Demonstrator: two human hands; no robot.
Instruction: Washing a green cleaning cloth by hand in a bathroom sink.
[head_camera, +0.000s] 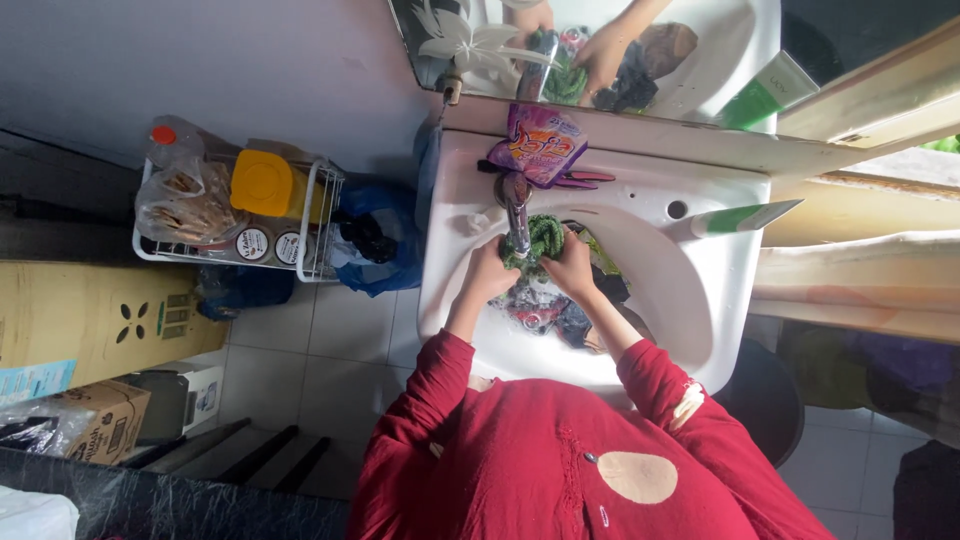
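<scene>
Fingers (500, 262) of the left hand (488, 275) are curled closed on the left edge of a green cloth (545, 238); the fingers of the right hand (572, 270) are likewise closed on its right edge. The cloth sits at centre frame, inside the white sink (690, 300), directly under the chrome tap (516, 215), with both hands touching it from below.

Cloth appearance: dark to mid green, knitted or ribbed in texture, bunched into a compact wad between the two hands. Whether it is wet cannot be told. Below it in the basin lies a pile of dark clothes (560, 315), mixed black, grey and red, touching the wrists.

Both arms carry red sleeves (440, 370) and enter from the lower centre of the frame.

Surroundings: a purple packet (545, 145) rests on the sink rim just above the tap. A green-and-white tube (745, 218) lies on the rim to the right. A mirror (700, 60) at the top of the frame reflects the hands and cloth. A white wire rack (145, 250) with a yellow container (262, 185) stands at the left of the frame.
</scene>
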